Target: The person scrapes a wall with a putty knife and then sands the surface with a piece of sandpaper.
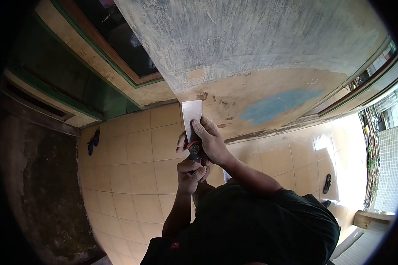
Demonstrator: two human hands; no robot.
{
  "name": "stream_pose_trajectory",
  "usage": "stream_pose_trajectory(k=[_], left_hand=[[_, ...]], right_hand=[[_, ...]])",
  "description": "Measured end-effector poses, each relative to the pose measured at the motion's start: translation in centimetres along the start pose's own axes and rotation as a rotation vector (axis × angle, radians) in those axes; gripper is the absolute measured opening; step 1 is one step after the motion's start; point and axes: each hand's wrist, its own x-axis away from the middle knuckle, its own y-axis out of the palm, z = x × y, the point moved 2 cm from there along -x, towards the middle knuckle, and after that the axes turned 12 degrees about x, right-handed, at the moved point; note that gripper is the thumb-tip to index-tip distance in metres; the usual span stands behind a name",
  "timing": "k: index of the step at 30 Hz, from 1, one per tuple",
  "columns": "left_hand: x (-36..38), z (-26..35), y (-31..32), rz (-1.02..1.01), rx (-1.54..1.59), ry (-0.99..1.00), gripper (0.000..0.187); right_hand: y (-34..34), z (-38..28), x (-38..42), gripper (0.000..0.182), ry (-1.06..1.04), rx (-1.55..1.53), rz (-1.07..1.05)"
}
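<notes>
A scraper [192, 111] with a wide flat metal blade and a black and red handle is held in front of my body, its blade pointing toward the wall. My left hand [191, 175] is closed round the lower end of the handle. Higher up, my right hand [209, 140] grips the scraper where blade and handle meet, its thumb on the blade. Beyond the blade stands a wall [252, 39] with a rough grey coating above and bare tan plaster with a blue patch below.
Tan floor tiles [132, 176] spread below me. Dark sandals [93, 142] lie at the left, and another pair [327, 183] at the right. A green-framed window [124, 39] is at the upper left. Bundled sticks [372, 154] lean at the far right.
</notes>
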Motion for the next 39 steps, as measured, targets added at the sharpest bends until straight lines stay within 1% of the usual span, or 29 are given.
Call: stream_pose_trajectory(k=[1,2,3,5,6,7,8,9,11,13,15,17,19,21,22,23,24,25,27,28,31,33,35,36,37,39], left_hand=[[-0.3,0.3,0.1,-0.002,-0.004,-0.001,0.02],[-0.6,0.9,0.3,0.061,-0.007,0.011,0.021],[-1.0,1.6,0.5,0.124,-0.013,0.023,0.022],[-2.0,2.9,0.6,0.099,-0.077,0.025,0.024],[-2.7,3.3,0.8,0.159,-0.078,0.0,0.026],[-3.4,3.5,0.8,0.223,-0.076,-0.026,0.028],[-4.0,3.8,1.0,0.152,-0.176,0.014,0.033],[-4.0,3.9,0.8,0.152,-0.179,0.007,0.033],[-4.1,4.1,0.9,0.088,-0.211,0.056,0.035],[-3.4,3.8,1.3,0.072,-0.203,0.064,0.037],[-3.5,3.3,0.6,0.076,-0.2,0.051,0.038],[-4.9,3.5,0.6,0.085,-0.212,0.067,0.038],[-5.6,4.0,0.2,-0.009,-0.253,0.101,0.037],[-4.5,4.0,0.2,0.005,-0.243,0.09,0.036],[-3.9,3.8,0.0,0.05,-0.173,0.05,0.035],[-3.8,3.7,-0.4,0.091,-0.107,0.008,0.035],[-3.9,3.4,-0.6,0.104,-0.11,-0.002,0.035],[-3.9,3.5,-0.6,0.112,-0.111,-0.006,0.035],[-4.4,3.6,-0.4,0.065,-0.111,-0.033,0.036],[-4.7,3.8,-0.4,0.049,-0.165,0.011,0.038],[-4.1,4.7,-0.3,0.097,-0.149,0.026,0.038],[-4.4,4.6,-0.8,0.074,-0.179,0.008,0.037],[-5.0,4.2,-0.9,0.063,-0.126,-0.041,0.036],[-5.1,4.5,-0.6,0.091,-0.192,-0.029,0.035],[-4.6,4.6,-0.7,0.101,-0.187,-0.033,0.035],[-4.5,5.3,-0.6,0.032,-0.228,0.063,0.035]], right_hand=[[0.3,-0.3,-0.4,0.028,-0.081,-0.115,-0.015],[0.7,-1.0,-0.5,0.029,-0.04,-0.117,-0.024],[0.8,-0.8,-0.8,0.029,-0.043,-0.127,-0.024],[1.7,-1.0,-1.5,0.028,-0.115,-0.135,-0.081],[1.8,-1.3,-1.9,0.025,-0.115,-0.078,-0.03],[2.0,-2.0,-2.4,0.025,-0.115,-0.082,-0.028],[2.1,-2.7,-2.8,0.024,-0.166,-0.08,0.0],[2.3,-3.2,-3.0,0.023,-0.22,-0.079,0.028],[2.7,-3.2,-2.8,0.022,-0.215,-0.121,0.062],[2.5,-2.1,-2.5,0.021,-0.139,-0.077,0.042],[2.4,-2.0,-3.0,0.02,-0.153,-0.084,0.076],[2.3,-3.4,-3.2,0.02,-0.211,-0.071,0.118],[2.6,-3.2,-3.2,0.019,-0.221,-0.017,0.145],[3.2,-2.9,-2.9,0.017,-0.22,-0.06,0.19],[3.4,-2.3,-2.7,0.017,-0.17,-0.057,0.205],[3.1,-2.3,-3.1,0.017,-0.181,-0.057,0.202],[2.9,-2.2,-3.2,0.017,-0.189,-0.02,0.223],[2.8,-2.3,-3.1,0.017,-0.186,0.016,0.243],[2.8,-2.7,-3.1,0.017,-0.168,0.017,0.233],[3.0,-2.7,-3.1,0.016,-0.18,-0.01,0.251],[3.6,-2.4,-3.2,0.016,-0.21,-0.003,0.267],[3.4,-2.4,-3.5,0.016,-0.254,0.066,0.294],[3.2,-2.7,-3.7,0.016,-0.21,0.061,0.269],[3.3,-2.5,-3.7,0.017,-0.222,0.052,0.273],[3.5,-2.3,-3.6,0.018,-0.23,0.045,0.276],[4.0,-2.1,-3.5,0.018,-0.209,0.015,0.258]])
